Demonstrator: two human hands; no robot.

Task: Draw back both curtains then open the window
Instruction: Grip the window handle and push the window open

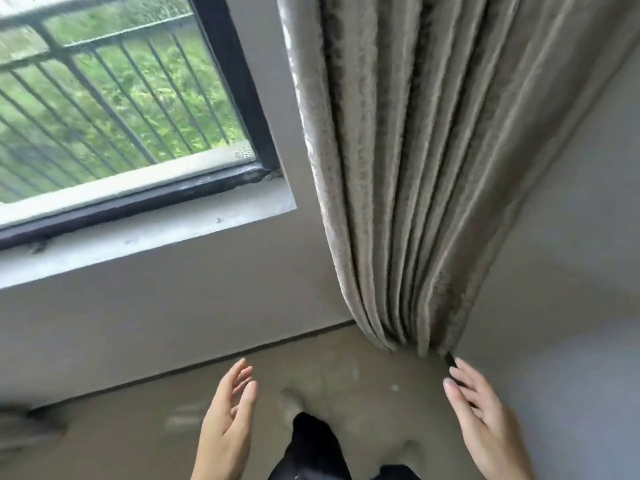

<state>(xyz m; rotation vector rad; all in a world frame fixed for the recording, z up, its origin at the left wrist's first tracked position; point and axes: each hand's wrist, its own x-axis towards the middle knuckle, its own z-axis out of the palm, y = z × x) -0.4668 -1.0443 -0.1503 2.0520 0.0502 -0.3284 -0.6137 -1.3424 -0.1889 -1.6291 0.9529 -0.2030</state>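
The curtain is bunched at two o'clock, baring the window. Both hands, left and right, are held spread, grasping nothing.

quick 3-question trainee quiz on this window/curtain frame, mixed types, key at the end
1. True or false: the right hand is gripping the curtain.
2. Multiple choice: where does the curtain hang? A) across the glass B) bunched right of the window frame C) heaped on the floor
3. Fill in: through the glass, a dark metal ____ stands before green foliage.

Key:
1. False; both it and the left hand are open and hold nothing.
2. B
3. railing
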